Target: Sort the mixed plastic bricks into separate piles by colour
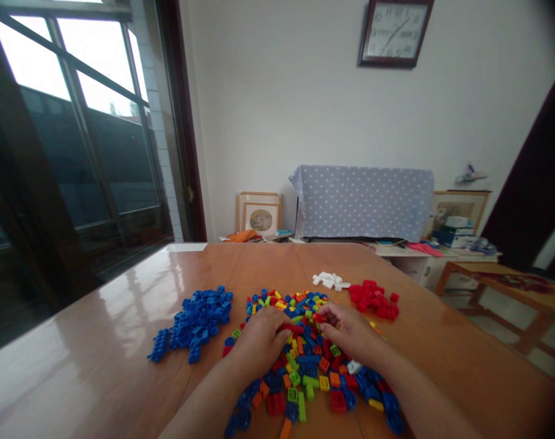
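Note:
A mixed heap of colourful toy building bricks (309,383) spreads across the table in front of me. My left hand (264,332) reaches into the heap's left side, its fingers closed on a long red brick (293,328). On the right, my right hand (345,329) pinches a small red brick (320,318) between thumb and fingers. Green, yellow, orange, blue and red bricks lie around and beneath both hands. Some fingertips are hidden by the hands themselves.
A pile of blue bricks (197,320) lies left of the heap. White bricks (329,280) and a pile of red bricks (373,299) sit at the back right of the wooden table (135,378). Beyond it stands something draped in a dotted cloth (364,201).

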The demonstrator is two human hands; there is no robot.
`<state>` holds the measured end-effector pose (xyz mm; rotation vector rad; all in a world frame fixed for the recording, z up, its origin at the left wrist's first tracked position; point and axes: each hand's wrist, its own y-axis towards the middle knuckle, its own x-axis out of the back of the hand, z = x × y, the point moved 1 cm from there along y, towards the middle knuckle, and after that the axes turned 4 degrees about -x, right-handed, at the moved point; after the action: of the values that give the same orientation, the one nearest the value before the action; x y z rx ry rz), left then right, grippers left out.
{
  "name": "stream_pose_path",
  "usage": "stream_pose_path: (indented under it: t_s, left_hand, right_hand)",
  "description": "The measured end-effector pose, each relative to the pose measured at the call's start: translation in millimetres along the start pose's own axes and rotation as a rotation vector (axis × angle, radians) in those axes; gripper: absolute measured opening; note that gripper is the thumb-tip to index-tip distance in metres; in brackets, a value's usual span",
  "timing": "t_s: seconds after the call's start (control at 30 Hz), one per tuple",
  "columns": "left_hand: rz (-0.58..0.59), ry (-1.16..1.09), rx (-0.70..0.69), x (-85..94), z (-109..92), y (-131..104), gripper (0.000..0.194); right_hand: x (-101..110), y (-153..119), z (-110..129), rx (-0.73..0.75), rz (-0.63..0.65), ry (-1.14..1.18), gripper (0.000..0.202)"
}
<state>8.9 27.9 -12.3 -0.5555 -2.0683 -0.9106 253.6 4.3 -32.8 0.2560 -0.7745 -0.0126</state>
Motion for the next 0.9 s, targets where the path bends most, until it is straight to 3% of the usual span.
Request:
stream_pose_path:
  t_s: [0.4,0.63,0.8,0.9]
  left_hand:
    - [-0.003,-0.005,-0.004,-2.0,-2.2,-2.7,0.026]
    - [-0.039,0.065,0.082,-1.2,19.0,-4.5,0.035]
    - [-0.093,0.124,0.191,-4.7,40.6,-5.5,0.046]
    - [-0.051,0.15,0.228,-8.1,47.2,-6.6,0.048]
  right_hand:
    - [5.3,-1.2,9.3,-0.001,-0.008,-0.065,0.019]
    - [15.2,-2.2,5.6,-0.048,-0.05,-0.093,0.014]
    - [10.0,0.3,3.6,-0.036,-0.024,-0.115,0.018]
    - [5.1,0.9,2.5,-0.028,-0.004,-0.115,0.021]
